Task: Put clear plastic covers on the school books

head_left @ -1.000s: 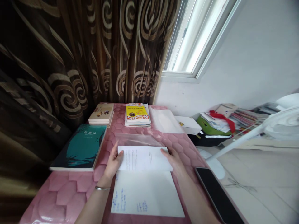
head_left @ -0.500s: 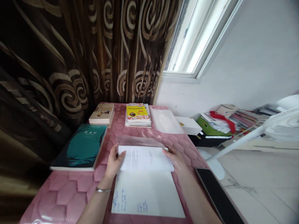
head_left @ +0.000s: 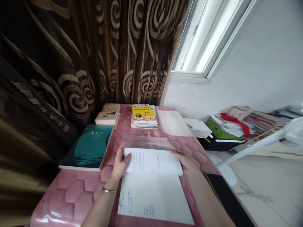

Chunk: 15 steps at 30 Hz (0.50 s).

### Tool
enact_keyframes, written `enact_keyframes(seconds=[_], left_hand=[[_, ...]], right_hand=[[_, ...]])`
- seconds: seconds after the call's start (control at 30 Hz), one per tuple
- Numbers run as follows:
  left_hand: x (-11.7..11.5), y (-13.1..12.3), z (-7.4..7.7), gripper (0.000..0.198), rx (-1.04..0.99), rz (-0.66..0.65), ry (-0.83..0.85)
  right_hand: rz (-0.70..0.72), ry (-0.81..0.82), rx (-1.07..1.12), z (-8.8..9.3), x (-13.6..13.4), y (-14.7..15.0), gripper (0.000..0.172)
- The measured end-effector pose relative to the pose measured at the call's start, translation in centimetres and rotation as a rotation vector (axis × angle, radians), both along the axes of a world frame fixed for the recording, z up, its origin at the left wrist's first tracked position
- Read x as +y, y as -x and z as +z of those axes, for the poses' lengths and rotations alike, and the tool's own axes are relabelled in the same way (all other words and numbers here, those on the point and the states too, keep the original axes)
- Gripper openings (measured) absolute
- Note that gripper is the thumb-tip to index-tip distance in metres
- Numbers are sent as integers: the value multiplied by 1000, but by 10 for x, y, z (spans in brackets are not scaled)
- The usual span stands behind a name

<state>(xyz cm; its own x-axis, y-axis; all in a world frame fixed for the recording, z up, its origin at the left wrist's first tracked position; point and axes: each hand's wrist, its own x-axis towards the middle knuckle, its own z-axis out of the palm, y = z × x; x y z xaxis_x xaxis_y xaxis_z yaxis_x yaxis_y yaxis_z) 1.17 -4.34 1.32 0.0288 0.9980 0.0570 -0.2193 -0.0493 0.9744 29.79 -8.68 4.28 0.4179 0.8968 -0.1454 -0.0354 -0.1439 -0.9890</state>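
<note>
An open white book [head_left: 153,192] lies on the pink quilted table cover [head_left: 78,192] in front of me, its far printed page [head_left: 152,160] folded up toward me. My left hand [head_left: 120,164] pinches that page's left edge, thumb on top. On the page's right edge rests my right hand [head_left: 187,162], fingers bent over it. A clear plastic sleeve [head_left: 146,142] lies flat just beyond the page.
A teal book [head_left: 88,146] lies at the left. A beige book stack [head_left: 108,114], a yellow book stack [head_left: 144,116] and a clear sleeve pile [head_left: 172,122] sit at the far edge. A dark phone [head_left: 227,200] lies at the right. A cluttered shelf [head_left: 227,129] stands beyond.
My hands stay on the folded page's two edges. The camera has shifted slightly, so everything sits a little to the right in view.
</note>
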Motion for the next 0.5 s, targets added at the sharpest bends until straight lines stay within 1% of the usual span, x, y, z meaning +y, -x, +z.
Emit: enact_keyframes(seconds=[0.1,0.2,0.3,0.4,0.5], left_hand=[[1,0,0,74,1,2,-17],[3,0,-2,69,22,-7,-31],[7,1,-7,62,87,32,-61],[9,2,-14,57,156,55,-110],[10,2,-18,55,191,90,-127]], right_hand=[[32,67,168,-3,4,-3,31],[-38,11,63,0,5,-1,31],[-64,-52,-30,3,4,3,33],[-62,-80,-30,3,3,4,37],[-44,-97,3,-1,1,2,46]])
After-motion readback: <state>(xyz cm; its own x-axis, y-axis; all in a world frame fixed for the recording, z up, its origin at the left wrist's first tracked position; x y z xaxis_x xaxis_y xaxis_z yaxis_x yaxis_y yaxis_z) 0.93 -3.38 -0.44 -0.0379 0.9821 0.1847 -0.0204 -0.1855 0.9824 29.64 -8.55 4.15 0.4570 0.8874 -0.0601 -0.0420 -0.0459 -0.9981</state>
